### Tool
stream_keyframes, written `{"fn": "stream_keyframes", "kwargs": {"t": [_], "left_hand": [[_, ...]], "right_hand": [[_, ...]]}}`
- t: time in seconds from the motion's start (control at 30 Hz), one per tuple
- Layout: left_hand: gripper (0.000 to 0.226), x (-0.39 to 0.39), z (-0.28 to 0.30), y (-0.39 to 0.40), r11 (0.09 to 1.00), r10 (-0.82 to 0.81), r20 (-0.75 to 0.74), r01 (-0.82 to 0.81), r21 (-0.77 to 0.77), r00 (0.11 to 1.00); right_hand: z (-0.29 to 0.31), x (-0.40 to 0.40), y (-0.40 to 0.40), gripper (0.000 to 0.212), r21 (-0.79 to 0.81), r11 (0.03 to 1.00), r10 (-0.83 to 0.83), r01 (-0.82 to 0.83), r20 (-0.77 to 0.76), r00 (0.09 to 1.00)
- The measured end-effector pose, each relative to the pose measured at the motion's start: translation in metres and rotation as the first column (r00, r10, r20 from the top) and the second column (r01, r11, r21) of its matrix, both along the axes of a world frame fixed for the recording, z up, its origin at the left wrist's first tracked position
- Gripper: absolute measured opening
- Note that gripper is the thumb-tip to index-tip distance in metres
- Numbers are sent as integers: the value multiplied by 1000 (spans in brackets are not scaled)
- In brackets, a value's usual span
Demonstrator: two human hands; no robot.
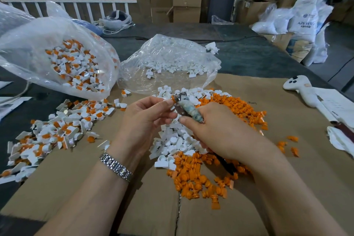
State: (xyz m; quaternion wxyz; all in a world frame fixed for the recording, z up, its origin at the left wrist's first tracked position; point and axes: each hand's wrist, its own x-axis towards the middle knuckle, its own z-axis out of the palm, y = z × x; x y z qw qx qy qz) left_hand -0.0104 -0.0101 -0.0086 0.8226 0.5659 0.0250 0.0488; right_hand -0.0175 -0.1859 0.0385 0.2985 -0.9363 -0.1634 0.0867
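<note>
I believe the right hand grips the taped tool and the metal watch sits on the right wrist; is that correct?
Not quite: the head view shows the metal watch on the left wrist. The right hand does grip the taped tool; the left hand pinches an orange part.

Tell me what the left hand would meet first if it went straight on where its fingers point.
The left hand, pinching a small orange plastic piece, would first meet the tape-wrapped metal tool that the right hand grips, seemingly almost touching.
</note>
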Motion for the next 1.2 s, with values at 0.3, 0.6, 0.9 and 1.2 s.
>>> {"fn": "stream_keyframes", "kwargs": {"t": [0.3,0.6,0.9,1.2], "left_hand": [[7,0,-3,-2,999,-27,-62,24,-38,998],[12,7,-7,26,730,503,125,-498,468,855],[26,11,-13,27,308,426,329,-476,824,843],[22,13,-24,19,227,85,97,-114,967,992]], "right_hand": [[-5,7,1,40,-60,998,-29,30,27,999],[3,11,-25,55,216,976,-7,16,-46,999],[-27,48,-47,51,-129,923,-321,361,257,912],[-48,59,-48,57,-298,849,-332,437,343,879]]}}
